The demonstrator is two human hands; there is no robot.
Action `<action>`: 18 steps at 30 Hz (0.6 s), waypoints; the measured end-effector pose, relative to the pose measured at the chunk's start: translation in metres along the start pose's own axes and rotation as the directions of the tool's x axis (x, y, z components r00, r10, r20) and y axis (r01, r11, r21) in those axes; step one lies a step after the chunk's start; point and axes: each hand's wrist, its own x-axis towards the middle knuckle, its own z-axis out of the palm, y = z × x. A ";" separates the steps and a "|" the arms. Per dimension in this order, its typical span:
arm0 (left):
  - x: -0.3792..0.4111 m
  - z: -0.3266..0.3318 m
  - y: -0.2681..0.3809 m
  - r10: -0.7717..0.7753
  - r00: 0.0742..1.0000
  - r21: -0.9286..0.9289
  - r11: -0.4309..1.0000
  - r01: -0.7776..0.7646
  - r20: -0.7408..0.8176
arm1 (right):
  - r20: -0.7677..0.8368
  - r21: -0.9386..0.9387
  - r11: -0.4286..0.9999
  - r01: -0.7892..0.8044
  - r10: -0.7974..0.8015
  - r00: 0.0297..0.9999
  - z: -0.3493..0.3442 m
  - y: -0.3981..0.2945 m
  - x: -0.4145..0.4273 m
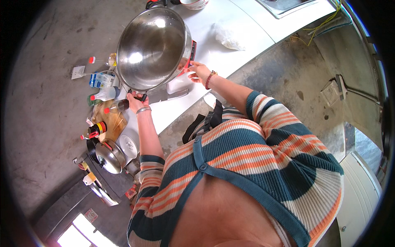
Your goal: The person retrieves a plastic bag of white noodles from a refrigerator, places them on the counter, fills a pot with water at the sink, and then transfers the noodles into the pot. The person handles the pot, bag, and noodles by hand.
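A large stainless steel pan (pixel 151 46) with a black and red far handle stands tilted, its bare inside facing me. My left hand (pixel 137 102) grips the black near handle (pixel 143 97) below its rim. My right hand (pixel 199 72) is beside the pan's right side, fingers apart, close to a red and black appliance (pixel 193 51) mostly hidden behind the pan. Whether the fingertips touch it is unclear. Below the pan, on the white countertop (pixel 216 68), lie what looks like a cleaver (pixel 179 94) and a white object (pixel 179 83), partly covered.
Several bottles (pixel 108 93) line the wall at left, near a wooden cutting board (pixel 112 119). A lidded steel pot (pixel 109 156) and a white bowl (pixel 128 146) sit lower left. Right of the pan lies a clear plastic bag (pixel 229 38); a patterned bowl (pixel 195 3) and sink (pixel 285 7) are farther off.
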 end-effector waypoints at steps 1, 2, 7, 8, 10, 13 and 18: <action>-0.001 0.001 0.000 0.006 1.000 -0.002 1.000 -0.006 -0.008 | -0.053 -0.034 0.999 0.003 -0.005 0.999 -0.003 -0.003 0.001; -0.001 0.001 0.001 0.012 1.000 -0.004 1.000 -0.012 -0.016 | -0.062 -0.061 0.998 0.028 -0.031 0.998 -0.008 -0.008 0.002; 0.006 0.000 -0.001 0.010 1.000 -0.011 1.000 -0.010 0.007 | -0.058 -0.084 0.996 0.034 -0.039 0.998 -0.006 -0.003 0.022; 0.008 -0.003 -0.002 0.016 1.000 -0.015 1.000 -0.016 0.004 | -0.087 -0.102 0.994 0.034 -0.043 0.995 -0.002 -0.001 0.020; 0.008 -0.005 -0.004 0.015 1.000 -0.025 1.000 -0.014 0.005 | -0.035 -0.157 0.986 0.045 -0.051 0.998 0.000 -0.004 0.017; 0.005 -0.003 -0.003 0.015 1.000 -0.034 0.999 -0.014 0.009 | 0.004 -0.197 0.980 0.028 -0.028 1.000 0.007 -0.018 0.008; -0.008 0.008 0.003 0.022 1.000 -0.012 1.000 -0.022 0.001 | -0.030 -0.273 0.958 0.086 -0.097 0.995 -0.018 -0.008 0.003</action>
